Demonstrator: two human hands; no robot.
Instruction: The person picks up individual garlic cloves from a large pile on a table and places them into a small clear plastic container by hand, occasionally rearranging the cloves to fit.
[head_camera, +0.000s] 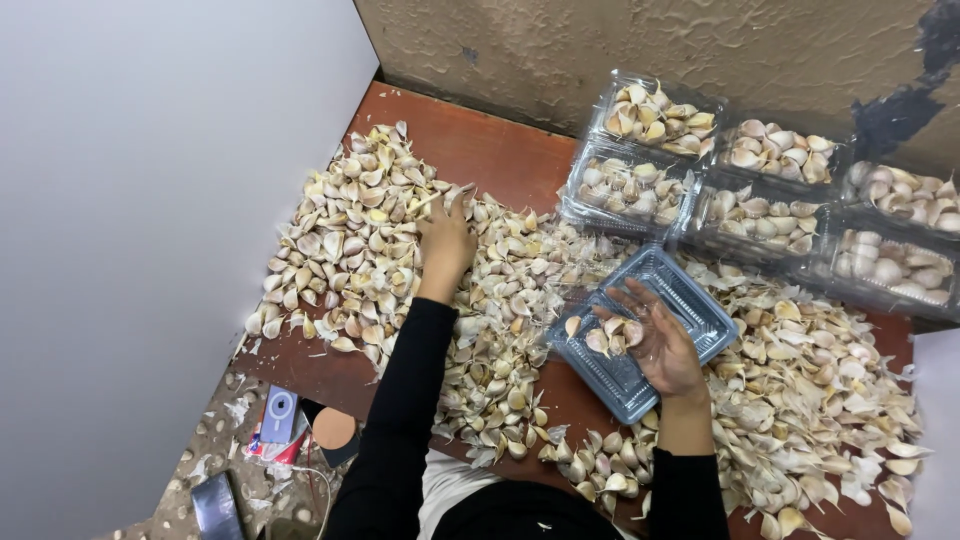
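My left hand (445, 243) reaches forward onto a big heap of garlic cloves (350, 240) on the red-brown table (480, 150), fingers down among the cloves; whether it grips any I cannot tell. My right hand (655, 340) is palm up over a clear plastic tray (690, 290) and cups a few garlic cloves (612, 335). The tray lies tilted on the table between the two heaps and looks mostly empty.
Several clear plastic trays filled with cloves (760, 190) stand at the back right by the rough wall. More cloves and papery skins (820, 400) cover the right side. A white wall (150, 200) bounds the left. A phone and small items (280, 420) lie on the floor.
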